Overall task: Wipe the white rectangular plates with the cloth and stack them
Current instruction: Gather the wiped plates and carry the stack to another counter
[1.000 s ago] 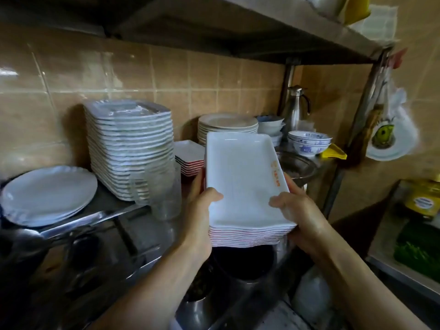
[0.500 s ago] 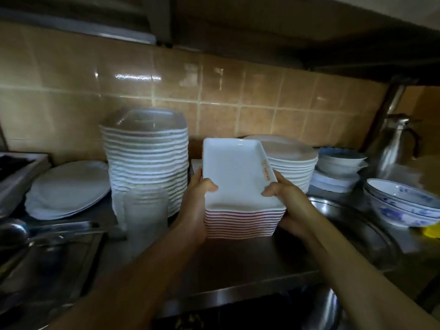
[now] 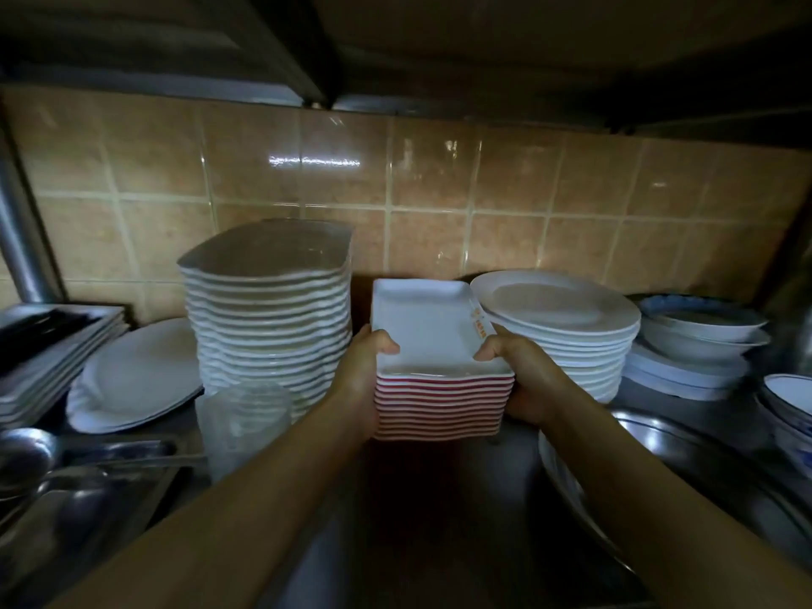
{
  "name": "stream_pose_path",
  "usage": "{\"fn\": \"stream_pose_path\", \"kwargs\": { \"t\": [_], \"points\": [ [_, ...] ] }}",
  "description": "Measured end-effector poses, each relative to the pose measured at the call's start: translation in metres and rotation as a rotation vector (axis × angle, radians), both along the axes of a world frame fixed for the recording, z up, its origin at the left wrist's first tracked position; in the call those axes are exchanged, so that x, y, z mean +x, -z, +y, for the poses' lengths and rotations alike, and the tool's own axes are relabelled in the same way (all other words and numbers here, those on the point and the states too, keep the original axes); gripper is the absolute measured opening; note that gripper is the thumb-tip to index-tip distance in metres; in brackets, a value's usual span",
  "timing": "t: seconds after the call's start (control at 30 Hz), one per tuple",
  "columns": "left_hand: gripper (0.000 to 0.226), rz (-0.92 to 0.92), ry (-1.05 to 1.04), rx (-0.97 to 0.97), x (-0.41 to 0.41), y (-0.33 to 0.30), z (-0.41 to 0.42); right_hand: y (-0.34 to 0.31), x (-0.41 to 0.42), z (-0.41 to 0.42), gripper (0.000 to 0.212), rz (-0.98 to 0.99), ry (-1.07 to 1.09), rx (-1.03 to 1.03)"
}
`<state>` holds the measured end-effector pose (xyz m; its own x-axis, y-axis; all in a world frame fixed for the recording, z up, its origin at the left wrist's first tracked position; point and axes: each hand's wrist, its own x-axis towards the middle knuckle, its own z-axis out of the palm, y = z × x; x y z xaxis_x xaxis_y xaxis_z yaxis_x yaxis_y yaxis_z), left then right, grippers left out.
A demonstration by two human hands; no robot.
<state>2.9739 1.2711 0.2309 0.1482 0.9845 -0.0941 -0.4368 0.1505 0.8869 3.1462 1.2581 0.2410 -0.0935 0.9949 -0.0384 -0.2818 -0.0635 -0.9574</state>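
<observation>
Both hands, left point(image 3: 357, 380) and right point(image 3: 523, 380), grip the stack of white rectangular plates point(image 3: 439, 367), thumbs hooked over its top rim. It's wedged between the tall plate stack point(image 3: 268, 318) and round plates point(image 3: 567, 331).

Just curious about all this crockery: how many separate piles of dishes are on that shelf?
7, perhaps more hidden: square stack, oval plates, tall stack, held rectangular plates, round plates, bowls, far-right bowls.

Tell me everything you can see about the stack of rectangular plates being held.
The stack of white rectangular plates with red undersides stands level between a tall stack of wavy-rimmed white plates and a stack of round white plates. The top plate is glossy, with an orange mark on its right rim. The left hand and right hand grip its sides, thumbs on top.
</observation>
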Motion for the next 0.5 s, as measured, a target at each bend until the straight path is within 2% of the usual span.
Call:
{"fn": "stream_pose_path", "kwargs": {
  "t": [0.2, 0.4, 0.5],
  "points": [
    [0.049, 0.016, 0.063, -0.096, -0.001, 0.000, 0.006, 0.001, 0.003, -0.002, 0.040, -0.011, -0.001, -0.057],
    [0.048, 0.023, 0.086, -0.164, -0.004, -0.006, 0.007, -0.006, -0.001, -0.008, 0.032, -0.058, 0.071, -0.167],
    [0.043, 0.041, 0.083, -0.164, -0.004, -0.010, 0.004, -0.016, -0.007, -0.014, 0.030, -0.052, 0.146, -0.053]
  ]
}}
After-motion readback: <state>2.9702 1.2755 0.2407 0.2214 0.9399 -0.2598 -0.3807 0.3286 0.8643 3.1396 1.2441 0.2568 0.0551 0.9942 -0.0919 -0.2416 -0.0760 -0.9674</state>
